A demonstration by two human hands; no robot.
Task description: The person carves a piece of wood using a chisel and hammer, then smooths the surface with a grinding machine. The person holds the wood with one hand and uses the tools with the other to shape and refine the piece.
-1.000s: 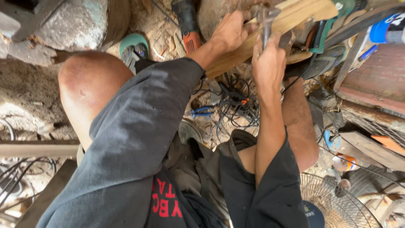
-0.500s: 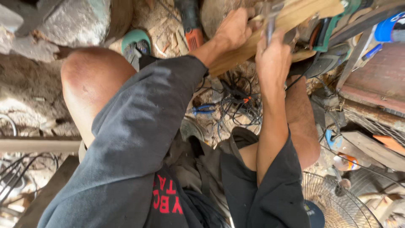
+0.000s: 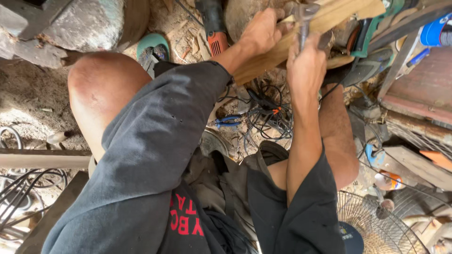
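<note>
My hands work a pale wooden plank [image 3: 325, 28] above my knees.
My left hand [image 3: 263, 30] wraps its fingers around the plank's underside; my right hand [image 3: 306, 66] fists a grey metal hammer [image 3: 303, 19] touching the plank's top.

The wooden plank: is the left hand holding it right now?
Yes, the left hand grips the wooden plank from its upper side, while the right hand holds a metal tool against it.
</note>
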